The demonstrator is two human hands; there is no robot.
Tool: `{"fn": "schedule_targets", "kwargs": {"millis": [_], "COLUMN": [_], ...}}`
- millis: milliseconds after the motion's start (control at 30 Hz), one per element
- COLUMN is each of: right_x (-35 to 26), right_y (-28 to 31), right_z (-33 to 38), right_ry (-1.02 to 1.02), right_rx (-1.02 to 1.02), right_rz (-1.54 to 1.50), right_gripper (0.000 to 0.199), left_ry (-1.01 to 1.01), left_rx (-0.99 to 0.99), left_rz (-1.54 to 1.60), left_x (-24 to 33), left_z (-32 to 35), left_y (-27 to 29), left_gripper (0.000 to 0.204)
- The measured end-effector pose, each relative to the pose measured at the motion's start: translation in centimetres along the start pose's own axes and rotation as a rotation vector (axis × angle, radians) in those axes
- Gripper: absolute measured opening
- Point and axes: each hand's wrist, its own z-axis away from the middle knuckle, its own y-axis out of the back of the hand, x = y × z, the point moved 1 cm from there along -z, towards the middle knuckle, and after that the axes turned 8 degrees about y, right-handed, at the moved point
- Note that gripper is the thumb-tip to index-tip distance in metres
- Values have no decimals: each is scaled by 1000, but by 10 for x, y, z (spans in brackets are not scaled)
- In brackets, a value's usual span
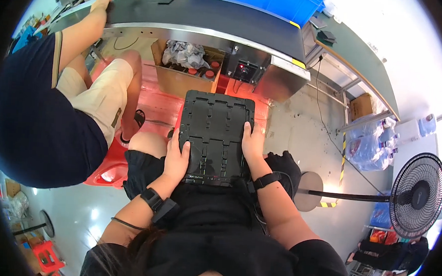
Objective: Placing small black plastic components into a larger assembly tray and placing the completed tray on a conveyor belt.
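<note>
On lap: black tray (215, 132) | left hand (177, 158), right hand (252, 142) grip its sides | cardboard box (184, 71) beyond

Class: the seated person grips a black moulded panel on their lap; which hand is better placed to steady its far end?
Probably the right hand: it grips the black panel higher up than the left hand.

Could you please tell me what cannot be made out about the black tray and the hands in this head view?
- Black tray: underside hidden; near edge covered by lap.
- Left hand, right hand: fingers under the tray unseen.
- Cardboard box: contents partly hidden by grey cloth.
</note>
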Motion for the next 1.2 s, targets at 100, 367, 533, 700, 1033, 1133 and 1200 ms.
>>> {"fn": "schedule_targets", "kwargs": {"millis": [100, 367, 533, 700, 1033, 1133, 1200], "right_x": [-6, -4, 20, -77, -277, -271, -260], "right_y": [2, 4, 9, 108, 134, 87, 65], "right_z": [3, 5, -11, -87, -292, -332, -350], "right_ry": [35, 32, 32, 294, 399, 432, 489], "right_rx": [-26, -33, -164, -1043, -482, -429, -425], "right_rz": [12, 60, 142, 650, 391, 616, 737], "right_gripper": [47, 53, 55, 58, 62, 77, 84], "left_ry": [141, 173, 63, 93, 300, 380, 434], "left_rx": [-132, -278, -116, -151, -148, -174, -177], "left_rz": [299, 534, 390, 411, 401, 474, 577], "left_x": [-12, -26, -21, -13, -17, -28, -29], "left_z": [-4, -7, -4, 2, -7, -17, -19], "left_y": [3, -2, -10, 1, 7, 1, 4], "left_gripper": [54, 56, 45, 48, 53, 46, 39]}}
